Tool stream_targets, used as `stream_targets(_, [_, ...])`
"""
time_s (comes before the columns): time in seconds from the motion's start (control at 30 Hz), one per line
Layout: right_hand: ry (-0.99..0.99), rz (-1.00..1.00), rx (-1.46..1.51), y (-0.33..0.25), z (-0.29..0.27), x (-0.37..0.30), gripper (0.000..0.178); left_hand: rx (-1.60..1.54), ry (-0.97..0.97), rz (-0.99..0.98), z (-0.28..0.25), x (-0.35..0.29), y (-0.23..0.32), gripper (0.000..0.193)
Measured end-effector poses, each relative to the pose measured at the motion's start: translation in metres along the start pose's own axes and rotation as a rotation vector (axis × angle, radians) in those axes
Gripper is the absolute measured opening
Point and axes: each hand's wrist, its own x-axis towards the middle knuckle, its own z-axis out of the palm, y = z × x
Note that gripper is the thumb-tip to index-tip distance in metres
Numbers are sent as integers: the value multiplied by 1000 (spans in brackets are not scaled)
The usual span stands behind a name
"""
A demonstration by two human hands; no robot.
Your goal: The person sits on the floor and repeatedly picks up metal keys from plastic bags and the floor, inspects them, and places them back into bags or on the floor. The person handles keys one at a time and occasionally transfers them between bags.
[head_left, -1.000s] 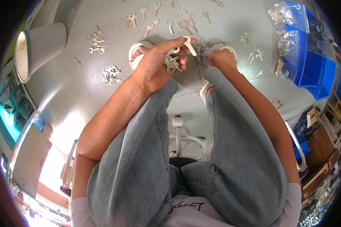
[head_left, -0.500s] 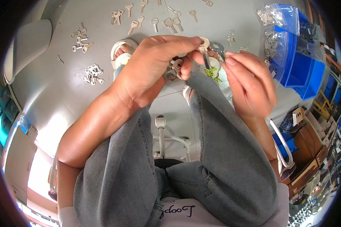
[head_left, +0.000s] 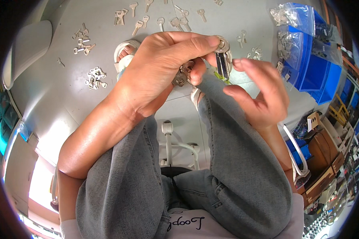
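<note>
Between thumb and forefinger, my left hand (head_left: 167, 55) pinches key blanks (head_left: 222, 59) whose blades point down. Their heads overlap, so how many there are is hard to tell. More metal keys (head_left: 182, 76) are tucked under the curled lower fingers of that hand, partly hidden. My right hand (head_left: 265, 89) is just to the right with thumb and forefinger apart and nothing seen between them. Its forefinger tip is close beside the pinched keys.
On the grey floor lie loose keys (head_left: 137, 27), a key pile (head_left: 95, 77) at left and small keys (head_left: 256, 52) at right. Blue bins (head_left: 313, 73) with bagged keys (head_left: 285, 16) stand at far right. My knees (head_left: 243, 159) are below my hands.
The dark key that my right hand held has joined the keys pinched in my left hand. My right thumb and forefinger have parted.
</note>
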Motion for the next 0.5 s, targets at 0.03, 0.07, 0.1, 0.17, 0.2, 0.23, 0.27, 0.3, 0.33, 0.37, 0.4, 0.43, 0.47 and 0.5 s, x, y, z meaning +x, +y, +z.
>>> stream_targets(0.03, [0,78,62,0,-1,2,47,7,-3,9,-2,0,-1,23])
stream_targets(0.07, [-1,157,124,0,-1,2,51,15,-7,18,-3,1,-2,23])
stream_targets(0.1, [-35,223,204,0,-2,3,55,12,5,10,-1,0,-2,24])
stream_targets(0.17, [-80,338,355,-1,-1,7,61,7,28,-5,4,-1,0,26])
stream_targets(0.2, [-101,365,433,-1,0,8,62,3,-1,-21,4,-1,0,27])
stream_targets(0.23, [-120,394,510,0,1,10,64,-1,-30,-37,2,-2,1,28])
stream_targets(0.27, [-147,405,592,2,2,11,66,-5,-58,-53,2,-2,1,30])
stream_targets(0.3, [-175,415,676,4,3,11,68,-11,-55,-48,3,-2,1,31])
stream_targets(0.33, [-178,423,702,5,4,11,68,-17,-52,-43,4,-2,1,31])
stream_targets(0.37, [-181,432,728,6,5,11,67,-23,-49,-37,4,-2,0,32])
stream_targets(0.4, [-184,440,753,6,5,12,67,-34,-56,-41,4,-2,0,32])
stream_targets(0.43, [-180,439,760,6,6,12,67,-46,-62,-45,4,-1,-1,31])
stream_targets(0.47, [-177,438,767,6,6,12,68,-58,-68,-48,3,-1,-1,31])
stream_targets(0.5, [-175,438,774,7,7,11,68,-34,-47,-37,4,-2,-1,30])
